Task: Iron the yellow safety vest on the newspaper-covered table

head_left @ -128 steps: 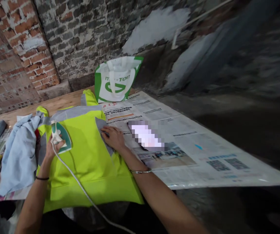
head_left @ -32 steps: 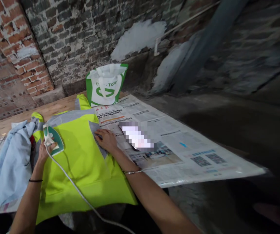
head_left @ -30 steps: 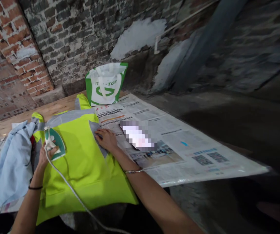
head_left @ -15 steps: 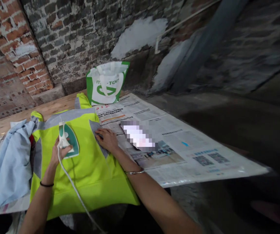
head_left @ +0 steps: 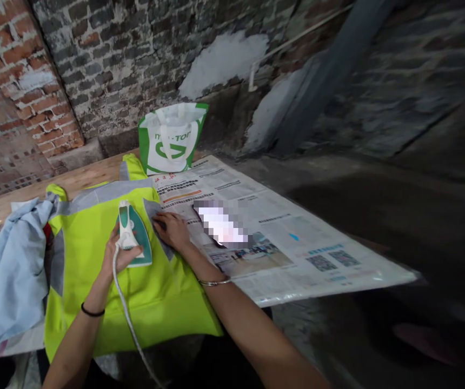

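A neon-yellow garment (head_left: 86, 259) with grey bands lies spread across the table. My left hand (head_left: 113, 256) is wrapped round the handle of a white and teal iron (head_left: 142, 243), whose plate rests on the garment's middle, pointing away from me. From the iron's heel a pale cord (head_left: 126, 308) runs down toward me. My right hand (head_left: 172, 229) lies on the grey band at the garment's right side, fingers stretched and resting on the fabric. Its palm side is hidden.
To the right, a phone (head_left: 218, 221) with a lit, blurred screen lies on plastic-covered newspaper (head_left: 265, 265). A white and green bag (head_left: 171, 140) stands at the back. Light-blue cloth (head_left: 15, 270) is heaped on the left. Brick walls (head_left: 114, 70) rise behind.
My left hand has slid the iron to the right across the garment, closer to my right hand. My right hand stays on the grey band. The view has shifted slightly.
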`<state>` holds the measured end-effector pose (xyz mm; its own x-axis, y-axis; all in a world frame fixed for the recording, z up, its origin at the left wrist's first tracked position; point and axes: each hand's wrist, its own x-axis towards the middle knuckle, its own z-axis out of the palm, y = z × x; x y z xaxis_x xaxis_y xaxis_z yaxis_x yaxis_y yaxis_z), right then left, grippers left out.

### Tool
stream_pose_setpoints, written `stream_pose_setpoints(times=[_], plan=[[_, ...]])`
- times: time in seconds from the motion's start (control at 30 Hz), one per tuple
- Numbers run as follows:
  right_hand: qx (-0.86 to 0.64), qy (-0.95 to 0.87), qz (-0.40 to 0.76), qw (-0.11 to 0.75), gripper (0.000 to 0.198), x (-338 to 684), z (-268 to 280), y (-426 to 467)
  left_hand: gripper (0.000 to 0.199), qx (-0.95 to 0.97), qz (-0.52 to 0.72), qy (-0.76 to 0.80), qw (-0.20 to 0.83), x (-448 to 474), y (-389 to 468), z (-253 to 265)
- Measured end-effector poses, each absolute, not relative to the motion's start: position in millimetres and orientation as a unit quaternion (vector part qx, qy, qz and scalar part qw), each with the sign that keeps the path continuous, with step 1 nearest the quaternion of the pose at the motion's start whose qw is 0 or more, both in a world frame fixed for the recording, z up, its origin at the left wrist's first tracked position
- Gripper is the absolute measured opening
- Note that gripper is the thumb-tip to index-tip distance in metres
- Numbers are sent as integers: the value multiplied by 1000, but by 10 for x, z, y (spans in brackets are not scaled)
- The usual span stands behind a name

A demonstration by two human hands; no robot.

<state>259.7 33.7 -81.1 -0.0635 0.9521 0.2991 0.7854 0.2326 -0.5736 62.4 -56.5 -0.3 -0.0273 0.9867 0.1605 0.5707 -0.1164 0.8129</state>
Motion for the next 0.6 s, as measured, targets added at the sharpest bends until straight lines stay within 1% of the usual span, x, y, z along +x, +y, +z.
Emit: stream_pose_setpoints(times=[0.2,0.33,0.4,0.47,0.6], plan=[[-599,-719,129,327,32,2604,-865,367,33,672,355,595,263,711,-1323,15],[-603,-719,131,320,33,2609,-907,382,42,678,369,585,248,796,-1653,-70],[-605,-721,130,312,34,2613,-917,379,46,676,376,585,246,820,-1677,-98],[-604,-724,126,308,33,2619,-918,370,46,676,374,585,247,819,-1583,-98],[-600,-726,119,314,32,2625,-900,338,32,668,376,591,251,754,-1095,-41]])
